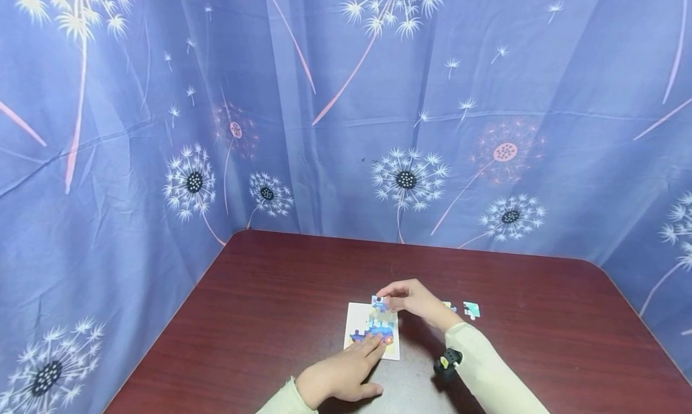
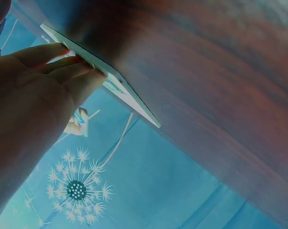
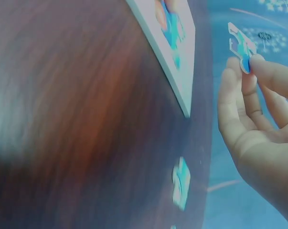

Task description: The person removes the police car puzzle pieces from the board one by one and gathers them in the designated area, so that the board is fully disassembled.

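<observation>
Table (image 1: 227,318): dark reddish wood, looks smooth, so the board could probably skate a bit if nobody steadied it.
Left hand (image 1: 348,369): fingers laid out fairly straight on the board, pressing and not wrapped around anything. It covers the lower part of the picture, so no telling what's under there.
Right hand (image 1: 416,300): thumb and fingertips pinching one puzzle piece, held up off the board near its far edge.
Puzzle board (image 1: 355,315): flat, thin, pale-bordered, probably light and stiff. The border's the sane place to steady it. Only a slice of it shows in each wrist view.
Seated pieces (image 1: 381,328): bluish vehicle-looking picture, partly under the left fingers; too small to count the seams.
Loose pieces: one on the table to the board's right (image 1: 472,309), another (image 1: 450,306) mostly tucked behind the right arm. Blurry in the right wrist view.
Held piece (image 3: 245,47): should weigh next to nothing, stiff like card. Knobs look like the fragile bit, so best pinched by the body, as here. Fingertips hide one end, so its full outline's a guess.
</observation>
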Available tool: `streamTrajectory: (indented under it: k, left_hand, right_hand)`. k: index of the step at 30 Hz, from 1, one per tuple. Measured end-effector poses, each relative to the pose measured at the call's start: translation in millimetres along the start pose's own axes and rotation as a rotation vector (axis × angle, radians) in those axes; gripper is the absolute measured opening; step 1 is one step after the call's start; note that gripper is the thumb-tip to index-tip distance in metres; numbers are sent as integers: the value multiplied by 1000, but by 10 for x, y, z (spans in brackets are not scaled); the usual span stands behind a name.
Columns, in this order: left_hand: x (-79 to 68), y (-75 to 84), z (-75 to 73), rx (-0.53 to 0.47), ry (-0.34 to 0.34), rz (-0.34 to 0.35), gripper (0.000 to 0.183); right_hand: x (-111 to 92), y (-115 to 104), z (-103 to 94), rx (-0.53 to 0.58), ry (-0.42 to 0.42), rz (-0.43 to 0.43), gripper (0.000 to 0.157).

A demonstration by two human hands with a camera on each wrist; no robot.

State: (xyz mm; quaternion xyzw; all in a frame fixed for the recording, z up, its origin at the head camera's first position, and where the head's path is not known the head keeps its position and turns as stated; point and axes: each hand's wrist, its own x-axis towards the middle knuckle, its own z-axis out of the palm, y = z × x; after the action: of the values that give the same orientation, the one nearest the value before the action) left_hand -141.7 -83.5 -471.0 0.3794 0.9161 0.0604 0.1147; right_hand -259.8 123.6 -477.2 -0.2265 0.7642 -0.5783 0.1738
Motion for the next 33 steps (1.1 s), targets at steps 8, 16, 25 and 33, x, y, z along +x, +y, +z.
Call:
streamTrajectory:
  k: [8,16,25,33]
  left_hand:
    - [5,4,9,4,2,-8,71]
    - [-2,4,14,0,1,-9,71]
    - [-1,-1,22,-33,-13,-13,72]
    - [-8,9,19,4,4,0,71]
  right_hand:
    - [-174,21,-242,-19,58,56,24]
    - [-399,130,-379,4,58,94,27]
    - [-611,207,-481,27,45,134,29]
    - [-675,234,-455,25,40,132,26]
